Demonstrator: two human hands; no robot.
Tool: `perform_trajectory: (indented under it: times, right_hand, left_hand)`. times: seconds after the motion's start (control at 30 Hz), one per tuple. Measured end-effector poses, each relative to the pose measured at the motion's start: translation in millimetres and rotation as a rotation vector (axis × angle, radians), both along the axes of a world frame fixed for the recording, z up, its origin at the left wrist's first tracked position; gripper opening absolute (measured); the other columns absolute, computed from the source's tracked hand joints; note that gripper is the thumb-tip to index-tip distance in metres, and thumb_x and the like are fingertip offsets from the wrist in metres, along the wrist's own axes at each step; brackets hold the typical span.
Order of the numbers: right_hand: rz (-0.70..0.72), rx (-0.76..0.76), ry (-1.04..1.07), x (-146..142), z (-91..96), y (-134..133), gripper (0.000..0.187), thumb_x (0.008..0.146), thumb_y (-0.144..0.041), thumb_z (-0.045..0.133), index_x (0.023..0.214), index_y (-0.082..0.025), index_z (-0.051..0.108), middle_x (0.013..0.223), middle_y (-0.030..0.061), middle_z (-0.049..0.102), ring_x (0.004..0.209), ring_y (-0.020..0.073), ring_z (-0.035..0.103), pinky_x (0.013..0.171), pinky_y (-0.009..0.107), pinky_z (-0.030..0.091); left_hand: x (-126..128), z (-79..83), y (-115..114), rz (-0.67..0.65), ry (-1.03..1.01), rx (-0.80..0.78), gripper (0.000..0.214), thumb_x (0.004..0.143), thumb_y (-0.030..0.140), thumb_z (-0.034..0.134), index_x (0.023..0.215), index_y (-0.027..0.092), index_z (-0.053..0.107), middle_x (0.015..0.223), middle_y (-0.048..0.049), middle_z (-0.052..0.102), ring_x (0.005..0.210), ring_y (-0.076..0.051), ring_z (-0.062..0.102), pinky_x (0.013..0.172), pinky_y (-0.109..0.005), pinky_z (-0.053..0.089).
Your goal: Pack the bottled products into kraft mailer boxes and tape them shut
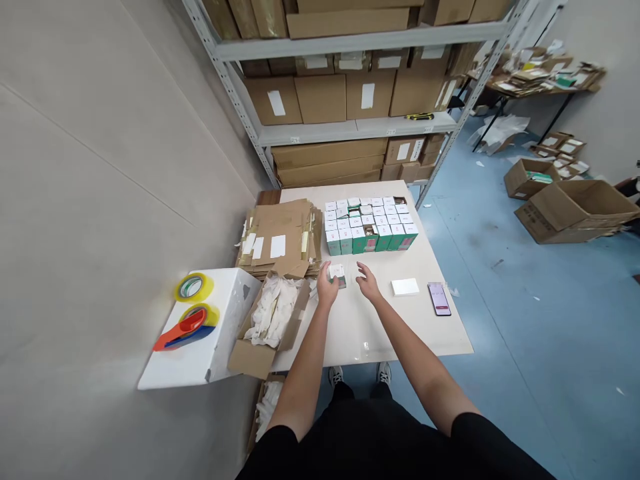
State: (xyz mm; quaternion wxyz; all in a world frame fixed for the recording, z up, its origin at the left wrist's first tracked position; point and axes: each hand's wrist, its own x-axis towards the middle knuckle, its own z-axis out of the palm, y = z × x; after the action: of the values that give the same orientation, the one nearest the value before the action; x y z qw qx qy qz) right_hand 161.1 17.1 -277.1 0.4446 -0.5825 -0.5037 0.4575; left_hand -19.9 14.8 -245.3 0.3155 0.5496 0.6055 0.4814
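My left hand (326,285) is closed around a small green and white box (339,274) just above the white table (360,327). A short way to its right, my right hand (367,280) hovers with fingers spread and holds nothing. Behind both hands stands a block of several green and white boxes (369,225) in rows. A flat white box (405,287) and a phone (439,298) with a lit screen lie to the right of my right hand.
A stack of flattened cardboard (280,239) lies at the table's left. An open carton of white wrapping (273,320) leans beside a white stand with tape rolls (194,288) and a tape dispenser (183,330). Metal shelving (350,127) with cartons stands behind. Open cartons (575,207) sit on the blue floor.
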Motion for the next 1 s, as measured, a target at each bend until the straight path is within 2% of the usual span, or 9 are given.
perform_trajectory:
  times: [0.1, 0.2, 0.27, 0.37, 0.5, 0.6, 0.7, 0.87, 1.0]
  right_hand:
    - [-0.017, 0.099, -0.021, 21.3, 32.9, -16.3, 0.061, 0.085, -0.030, 0.057, 0.146, -0.027, 0.056, 0.157, 0.0116, 0.053, 0.140, 0.0298, 0.055, 0.112, 0.052, 0.049]
    - [-0.039, 0.189, -0.026, 45.3, 56.9, -35.1, 0.059, 0.088, -0.038, 0.063, 0.146, -0.029, 0.056, 0.162, 0.0116, 0.045, 0.144, 0.0311, 0.050, 0.112, 0.052, 0.049]
    - [-0.036, 0.204, 0.006, 59.7, 65.1, -45.6, 0.061, 0.089, -0.040, 0.064, 0.148, -0.030, 0.054, 0.163, 0.0120, 0.043, 0.141, 0.0310, 0.053, 0.109, 0.051, 0.051]
    - [-0.009, 0.194, 0.058, 72.0, 69.9, -54.8, 0.062, 0.091, -0.041, 0.063, 0.151, -0.032, 0.049, 0.159, 0.0121, 0.048, 0.134, 0.0295, 0.059, 0.103, 0.049, 0.056]
    - [0.029, 0.240, 0.083, 62.7, 77.3, -57.4, 0.058, 0.091, -0.039, 0.064, 0.147, -0.031, 0.054, 0.158, 0.0128, 0.049, 0.132, 0.0297, 0.059, 0.101, 0.048, 0.056]
    - [0.098, 0.252, 0.090, 34.8, 84.8, -57.4, 0.054, 0.090, -0.039, 0.065, 0.143, -0.030, 0.058, 0.158, 0.0123, 0.049, 0.132, 0.0296, 0.059, 0.102, 0.049, 0.055]
    - [0.202, 0.266, 0.086, -8.5, 89.4, -60.4, 0.053, 0.089, -0.037, 0.064, 0.141, -0.030, 0.060, 0.155, 0.0117, 0.052, 0.131, 0.0289, 0.058, 0.102, 0.048, 0.055]
    - [0.370, 0.313, 0.044, -101.8, 93.1, -74.9, 0.047, 0.089, -0.035, 0.063, 0.135, -0.027, 0.064, 0.153, 0.0122, 0.054, 0.134, 0.0302, 0.056, 0.101, 0.048, 0.054]
    - [0.486, 0.330, -0.015, -180.3, 98.7, -89.0, 0.049, 0.090, -0.034, 0.061, 0.138, -0.027, 0.062, 0.152, 0.0125, 0.055, 0.132, 0.0291, 0.058, 0.101, 0.047, 0.055]
  left_hand:
    - [16.7, 33.5, -9.7, -0.015, 0.002, 0.073, 0.063, 0.087, 0.018, 0.063, 0.149, 0.026, 0.055, 0.151, -0.0095, 0.058, 0.143, -0.027, 0.052, 0.124, -0.048, 0.037]
    - [31.2, 56.8, -24.6, -0.050, -0.009, 0.110, 0.062, 0.089, 0.025, 0.067, 0.150, 0.029, 0.054, 0.154, -0.0086, 0.057, 0.145, -0.027, 0.051, 0.123, -0.048, 0.038]
    - [37.1, 64.1, -37.2, -0.116, -0.043, 0.083, 0.064, 0.090, 0.030, 0.069, 0.152, 0.030, 0.052, 0.159, -0.0087, 0.051, 0.149, -0.028, 0.047, 0.121, -0.048, 0.041]
    - [39.1, 66.4, -57.8, -0.184, -0.126, 0.029, 0.068, 0.092, 0.036, 0.070, 0.156, 0.031, 0.047, 0.163, -0.0096, 0.046, 0.152, -0.030, 0.042, 0.121, -0.049, 0.042]
    - [27.2, 67.8, -85.4, -0.157, -0.148, 0.019, 0.069, 0.092, 0.037, 0.070, 0.156, 0.030, 0.047, 0.163, -0.0108, 0.047, 0.152, -0.030, 0.042, 0.122, -0.050, 0.041]
    - [4.2, 71.0, -104.4, -0.093, -0.117, 0.015, 0.068, 0.091, 0.038, 0.071, 0.155, 0.028, 0.049, 0.160, -0.0114, 0.050, 0.151, -0.030, 0.044, 0.122, -0.051, 0.041]
    - [-30.1, 73.9, -124.7, -0.006, -0.093, 0.030, 0.068, 0.091, 0.038, 0.071, 0.155, 0.028, 0.049, 0.161, -0.0114, 0.049, 0.152, -0.030, 0.043, 0.122, -0.051, 0.040]
    - [-102.6, 77.4, -163.4, 0.123, -0.068, 0.064, 0.068, 0.091, 0.035, 0.071, 0.155, 0.027, 0.048, 0.162, -0.0129, 0.047, 0.150, -0.032, 0.044, 0.119, -0.052, 0.043]
    - [-165.4, 73.4, -194.4, 0.223, -0.091, 0.096, 0.065, 0.092, 0.030, 0.068, 0.154, 0.027, 0.050, 0.159, -0.0122, 0.051, 0.148, -0.031, 0.048, 0.117, -0.049, 0.045]
